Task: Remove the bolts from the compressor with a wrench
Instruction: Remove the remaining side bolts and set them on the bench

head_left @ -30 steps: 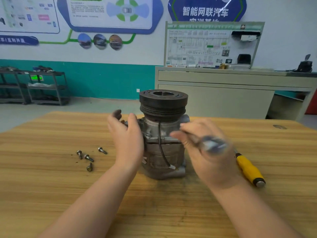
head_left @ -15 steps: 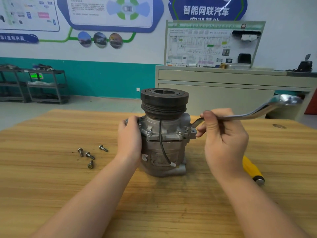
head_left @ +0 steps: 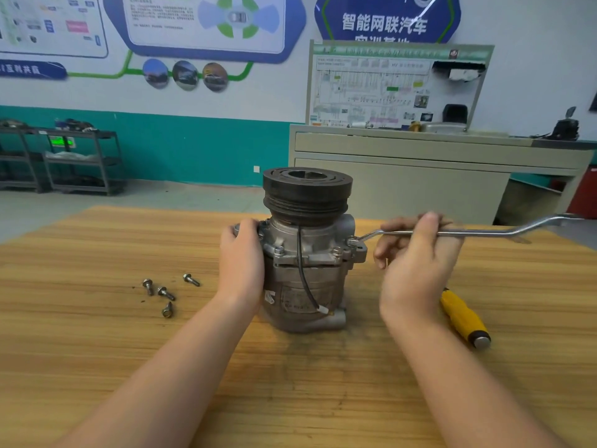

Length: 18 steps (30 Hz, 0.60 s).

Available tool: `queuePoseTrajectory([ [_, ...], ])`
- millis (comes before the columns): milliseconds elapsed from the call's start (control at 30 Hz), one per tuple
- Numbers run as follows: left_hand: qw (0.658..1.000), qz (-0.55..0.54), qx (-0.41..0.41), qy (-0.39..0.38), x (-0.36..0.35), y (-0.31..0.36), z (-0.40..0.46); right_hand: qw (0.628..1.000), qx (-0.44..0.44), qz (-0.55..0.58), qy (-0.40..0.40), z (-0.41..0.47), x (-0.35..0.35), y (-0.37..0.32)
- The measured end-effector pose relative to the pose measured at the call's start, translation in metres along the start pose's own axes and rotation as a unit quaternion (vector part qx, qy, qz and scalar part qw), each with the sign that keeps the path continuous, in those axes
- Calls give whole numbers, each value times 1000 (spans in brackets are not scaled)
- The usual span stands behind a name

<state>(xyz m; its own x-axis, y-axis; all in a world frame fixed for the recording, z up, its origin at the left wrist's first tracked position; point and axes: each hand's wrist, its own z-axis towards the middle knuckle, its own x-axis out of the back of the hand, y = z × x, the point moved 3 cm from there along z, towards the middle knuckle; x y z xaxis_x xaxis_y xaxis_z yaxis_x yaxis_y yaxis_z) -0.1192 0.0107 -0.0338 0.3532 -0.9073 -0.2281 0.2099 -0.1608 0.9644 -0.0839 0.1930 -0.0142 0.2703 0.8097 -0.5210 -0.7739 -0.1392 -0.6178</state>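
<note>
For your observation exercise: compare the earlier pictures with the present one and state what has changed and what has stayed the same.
The right hand swung the wrench from in front of the compressor out to the right, its ring end now on a right-side bolt. The left hand stayed on the compressor's side; the four loose bolts and yellow-handled tool have not moved.

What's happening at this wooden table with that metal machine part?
A person is unbolting a grey metal compressor with a black pulley on top. The left hand steadies its side, and the right hand holds a long silver wrench seated on a bolt on the compressor's right side. Four loose bolts lie on the table.
</note>
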Motion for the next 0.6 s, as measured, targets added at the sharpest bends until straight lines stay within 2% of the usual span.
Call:
queuePoseTrajectory([
  [33,1000,-3,-1,3,0,-1,1,992,-114,44,37,10,3,8],
  [100,1000,-6,-2,10,1,-2,2,949,-284,127,53,26,6,20],
  [133,1000,-2,-5,11,1,-2,3,927,-327,176,57,31,7,21],
  [167,1000,3,-8,11,0,-2,3,917,-333,212,62,35,8,21],
  [233,1000,1,-6,9,1,-3,3,936,-279,206,53,36,12,15],
  [300,1000,-7,5,7,1,-3,3,978,-177,108,19,32,14,5],
  [367,1000,-13,16,6,1,-3,3,996,-79,26,-26,25,11,-3],
  [467,1000,-11,17,4,1,-3,3,996,22,-28,-81,13,5,-14],
  [600,1000,-6,16,4,1,-2,3,981,105,-63,-152,-4,-1,-19],
])
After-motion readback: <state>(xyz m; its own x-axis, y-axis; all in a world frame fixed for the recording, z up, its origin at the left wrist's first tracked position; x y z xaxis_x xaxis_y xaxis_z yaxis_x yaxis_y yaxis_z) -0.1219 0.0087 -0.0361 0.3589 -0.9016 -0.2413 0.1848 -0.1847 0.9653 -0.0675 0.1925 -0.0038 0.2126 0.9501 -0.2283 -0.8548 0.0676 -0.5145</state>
